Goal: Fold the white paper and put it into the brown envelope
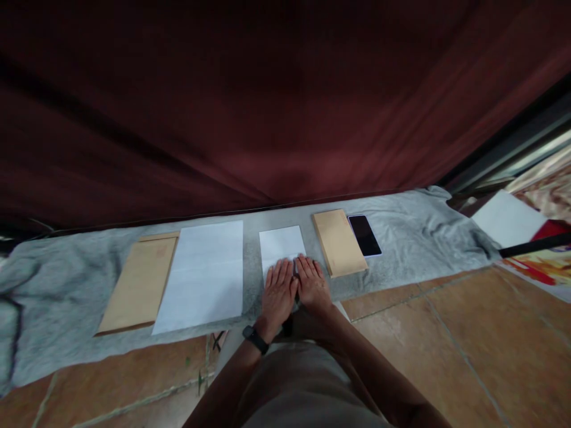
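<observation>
Both palms lie flat, side by side, on the near part of a white sheet of paper (282,241) that rests on a grey cloth. My left hand (279,291) has its fingers stretched out and wears a dark watch at the wrist. Beside it my right hand (313,284) also lies with fingers extended on the paper. Under the hands the sheet's near edge is hidden. To the left is a larger white sheet (205,273), overlapping the edge of a brown envelope (140,282). On the right sits a smaller brown envelope (340,242).
A dark-screened phone (364,235) touches or nearly touches the smaller envelope. The grey cloth (413,238) is wrinkled at its right end. Behind it hangs a dark red curtain (285,119). Tiled floor (446,333) shows in front; a white sheet-like item (508,219) lies at far right.
</observation>
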Motion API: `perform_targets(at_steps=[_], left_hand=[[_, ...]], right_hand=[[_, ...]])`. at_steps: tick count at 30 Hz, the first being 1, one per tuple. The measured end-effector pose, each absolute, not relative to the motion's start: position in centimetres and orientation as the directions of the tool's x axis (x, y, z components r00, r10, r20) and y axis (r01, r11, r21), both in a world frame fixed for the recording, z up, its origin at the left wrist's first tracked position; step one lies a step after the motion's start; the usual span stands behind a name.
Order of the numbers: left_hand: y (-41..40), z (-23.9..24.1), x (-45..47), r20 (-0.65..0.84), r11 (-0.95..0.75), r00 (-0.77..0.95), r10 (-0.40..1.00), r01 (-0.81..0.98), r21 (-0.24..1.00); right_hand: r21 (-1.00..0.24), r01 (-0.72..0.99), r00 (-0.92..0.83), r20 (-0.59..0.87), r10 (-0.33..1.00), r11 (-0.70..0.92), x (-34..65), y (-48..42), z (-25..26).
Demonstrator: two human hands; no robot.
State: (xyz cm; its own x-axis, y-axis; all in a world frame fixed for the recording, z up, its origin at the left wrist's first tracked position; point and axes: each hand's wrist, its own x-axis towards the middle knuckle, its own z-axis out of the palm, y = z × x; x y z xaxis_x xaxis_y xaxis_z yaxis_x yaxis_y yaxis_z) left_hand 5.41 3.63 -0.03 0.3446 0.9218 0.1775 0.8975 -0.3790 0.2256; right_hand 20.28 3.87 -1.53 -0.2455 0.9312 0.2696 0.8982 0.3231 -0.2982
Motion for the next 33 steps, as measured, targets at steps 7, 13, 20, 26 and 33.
perform_targets(at_steps=[7,13,20,26,33], left_hand=[[1.6,-0.5,2.3,0.203,-0.278,0.242,0.949,0.944,0.176],[0.3,-0.2,0.8,0.272,-0.177,0.122,0.955,0.966,0.188],[-0.7,0.4,2.9,0.17,-0.361,0.334,0.927,0.917,0.168],[-1.5,-0.4,1.5,0.18,-0.335,0.305,0.935,0.927,0.167],[-2.7,-0.6,-0.6,0.216,-0.353,0.318,0.923,0.924,0.147]], right_hand=[[-0.29,0.906,-0.229,0.276,0.933,0.308,20.2,4.0,-1.7],[-0.28,0.91,-0.223,0.287,0.931,0.305,20.2,3.9,-1.6],[-0.287,0.909,-0.221,0.283,0.933,0.302,20.2,3.7,-1.5],[-0.28,0.906,-0.241,0.276,0.931,0.318,21.4,2.1,-1.2],[-0.242,0.903,-0.3,0.237,0.924,0.355,23.4,-0.8,-1.0]])
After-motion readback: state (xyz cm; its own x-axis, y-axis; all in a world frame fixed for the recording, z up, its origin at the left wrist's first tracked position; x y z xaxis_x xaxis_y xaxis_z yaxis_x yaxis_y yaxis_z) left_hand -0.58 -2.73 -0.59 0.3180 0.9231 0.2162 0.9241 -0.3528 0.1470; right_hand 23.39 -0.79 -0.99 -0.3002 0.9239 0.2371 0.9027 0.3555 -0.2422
